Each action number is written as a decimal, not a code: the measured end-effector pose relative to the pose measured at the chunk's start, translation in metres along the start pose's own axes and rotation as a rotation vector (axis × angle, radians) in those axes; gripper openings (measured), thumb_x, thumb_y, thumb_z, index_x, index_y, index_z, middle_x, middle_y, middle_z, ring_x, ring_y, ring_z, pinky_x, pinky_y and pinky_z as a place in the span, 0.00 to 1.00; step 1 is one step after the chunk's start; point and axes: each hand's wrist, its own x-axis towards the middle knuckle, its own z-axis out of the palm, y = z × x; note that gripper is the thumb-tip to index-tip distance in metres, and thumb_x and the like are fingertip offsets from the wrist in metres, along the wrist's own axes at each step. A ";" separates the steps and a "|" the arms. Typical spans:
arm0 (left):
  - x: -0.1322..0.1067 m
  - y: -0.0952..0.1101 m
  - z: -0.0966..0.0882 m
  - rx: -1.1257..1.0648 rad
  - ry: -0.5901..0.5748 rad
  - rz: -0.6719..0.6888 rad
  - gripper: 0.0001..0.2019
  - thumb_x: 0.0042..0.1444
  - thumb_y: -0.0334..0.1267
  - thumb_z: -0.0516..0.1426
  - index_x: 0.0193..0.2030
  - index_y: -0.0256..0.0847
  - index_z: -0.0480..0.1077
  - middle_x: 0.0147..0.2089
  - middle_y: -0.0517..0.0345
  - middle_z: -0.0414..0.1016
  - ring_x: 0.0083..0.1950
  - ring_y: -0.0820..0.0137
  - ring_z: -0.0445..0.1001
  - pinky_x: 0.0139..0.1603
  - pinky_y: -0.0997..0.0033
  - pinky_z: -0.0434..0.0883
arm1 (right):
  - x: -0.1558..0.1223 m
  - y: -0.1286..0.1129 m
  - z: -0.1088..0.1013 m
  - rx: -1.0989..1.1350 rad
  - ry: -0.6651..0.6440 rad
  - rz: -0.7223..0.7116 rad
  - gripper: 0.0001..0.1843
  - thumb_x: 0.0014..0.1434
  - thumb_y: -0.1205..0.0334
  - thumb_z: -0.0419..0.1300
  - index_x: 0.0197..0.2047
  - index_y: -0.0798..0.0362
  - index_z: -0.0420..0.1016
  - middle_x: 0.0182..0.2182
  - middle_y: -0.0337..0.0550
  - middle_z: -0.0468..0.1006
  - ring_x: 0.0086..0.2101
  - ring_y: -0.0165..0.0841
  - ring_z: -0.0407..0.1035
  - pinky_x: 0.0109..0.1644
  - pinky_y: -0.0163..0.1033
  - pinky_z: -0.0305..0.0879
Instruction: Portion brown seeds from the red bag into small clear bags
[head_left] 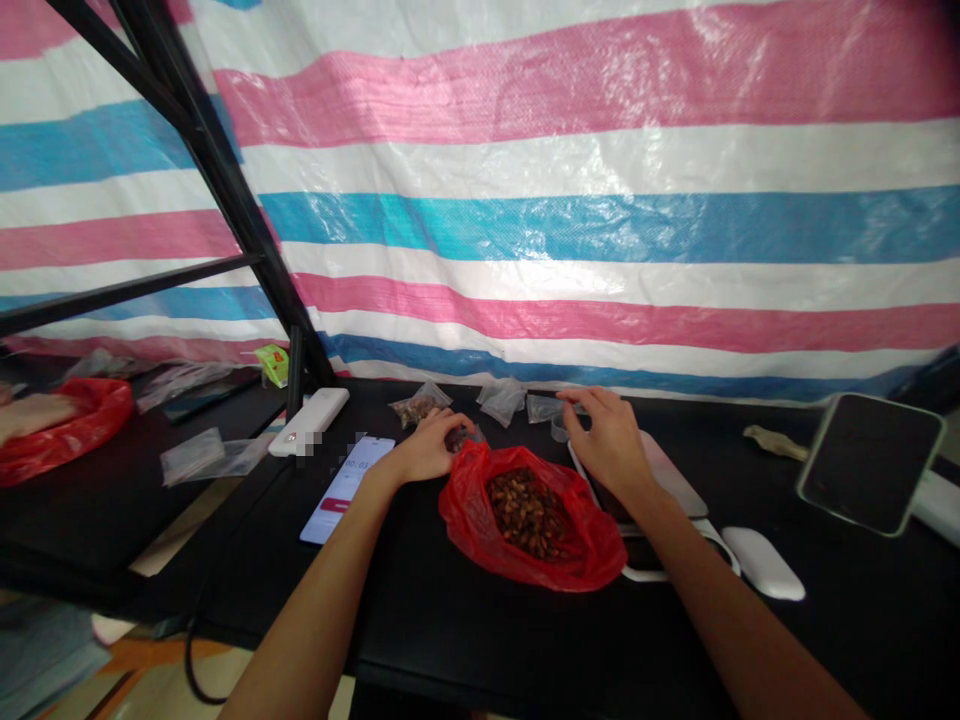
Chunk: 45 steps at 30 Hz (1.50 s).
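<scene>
An open red plastic bag (pixel 466 515) lies on the black table, filled with small brown oblong pieces (pixel 529 512) whose kind I cannot make out. At its far left edge, my left hand (pixel 431 447) is closed on a small clear plastic bag (pixel 463 437) with dark contents, partly hidden by the fingers. My right hand (pixel 606 435) hovers beyond the bag's right side, fingers apart and holding nothing. Close to its fingertips is a small clear plastic cup (pixel 559 430). Behind my left hand lies a filled clear bag (pixel 420 405); farther right are flat clear bags (pixel 502 400).
A lit phone (pixel 349 490) and a white power bank (pixel 309 420) lie left. A grey device (pixel 675 475), a white case (pixel 763 563) and a dark-screened phone (pixel 870 463) are right. Another person's hand (pixel 37 415) touches a red bag (pixel 105 410) at far left.
</scene>
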 end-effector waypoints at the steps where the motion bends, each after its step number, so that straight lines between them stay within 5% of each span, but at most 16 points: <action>1: 0.001 -0.001 0.001 -0.049 0.034 0.003 0.13 0.54 0.36 0.64 0.48 0.43 0.76 0.44 0.53 0.75 0.48 0.60 0.72 0.57 0.57 0.68 | 0.001 -0.002 -0.002 0.019 0.006 -0.019 0.11 0.68 0.62 0.56 0.47 0.49 0.79 0.44 0.47 0.83 0.47 0.45 0.74 0.51 0.49 0.63; 5: 0.008 0.002 0.002 -0.243 0.266 -0.018 0.16 0.55 0.29 0.60 0.51 0.39 0.73 0.47 0.52 0.78 0.46 0.64 0.76 0.53 0.62 0.71 | 0.002 -0.008 -0.007 0.010 0.032 -0.036 0.10 0.68 0.63 0.56 0.47 0.50 0.79 0.43 0.46 0.83 0.46 0.45 0.73 0.51 0.49 0.62; 9: 0.010 0.018 0.001 -0.316 0.375 0.030 0.13 0.59 0.30 0.59 0.50 0.41 0.74 0.54 0.51 0.79 0.62 0.59 0.74 0.66 0.56 0.66 | 0.002 -0.017 -0.007 0.055 -0.029 -0.075 0.10 0.70 0.60 0.56 0.45 0.49 0.80 0.43 0.45 0.84 0.46 0.45 0.73 0.51 0.49 0.61; 13: 0.009 0.032 0.007 -0.387 0.329 0.086 0.11 0.60 0.32 0.62 0.49 0.43 0.77 0.60 0.48 0.77 0.71 0.57 0.67 0.74 0.51 0.59 | -0.002 -0.028 -0.003 0.154 -0.204 -0.164 0.12 0.72 0.55 0.56 0.46 0.47 0.81 0.41 0.43 0.85 0.44 0.42 0.73 0.49 0.48 0.60; 18: 0.010 0.033 0.018 -0.405 0.258 0.126 0.08 0.60 0.33 0.63 0.46 0.44 0.78 0.52 0.51 0.82 0.68 0.58 0.70 0.72 0.50 0.62 | -0.007 -0.035 0.002 0.235 -0.329 -0.198 0.10 0.70 0.57 0.59 0.42 0.46 0.82 0.37 0.41 0.84 0.40 0.39 0.72 0.48 0.47 0.59; 24: 0.007 0.046 0.014 -0.291 0.348 0.144 0.08 0.57 0.36 0.66 0.44 0.44 0.80 0.54 0.49 0.78 0.61 0.57 0.71 0.67 0.53 0.65 | -0.005 -0.038 -0.002 0.260 -0.308 -0.151 0.08 0.68 0.60 0.61 0.37 0.47 0.81 0.34 0.38 0.83 0.38 0.37 0.72 0.46 0.45 0.57; 31: 0.007 0.055 0.016 -0.444 0.184 0.050 0.13 0.63 0.47 0.61 0.34 0.39 0.78 0.32 0.57 0.74 0.34 0.69 0.67 0.39 0.68 0.64 | -0.006 -0.047 -0.007 0.237 -0.318 -0.285 0.09 0.70 0.55 0.61 0.38 0.47 0.79 0.34 0.40 0.82 0.38 0.38 0.71 0.46 0.45 0.57; 45: 0.007 0.052 0.017 -0.402 0.121 0.152 0.11 0.67 0.41 0.58 0.35 0.40 0.74 0.34 0.57 0.73 0.39 0.68 0.68 0.43 0.69 0.64 | -0.011 -0.052 0.003 0.157 -0.208 -0.203 0.07 0.61 0.68 0.60 0.31 0.49 0.70 0.30 0.36 0.76 0.33 0.33 0.70 0.42 0.42 0.56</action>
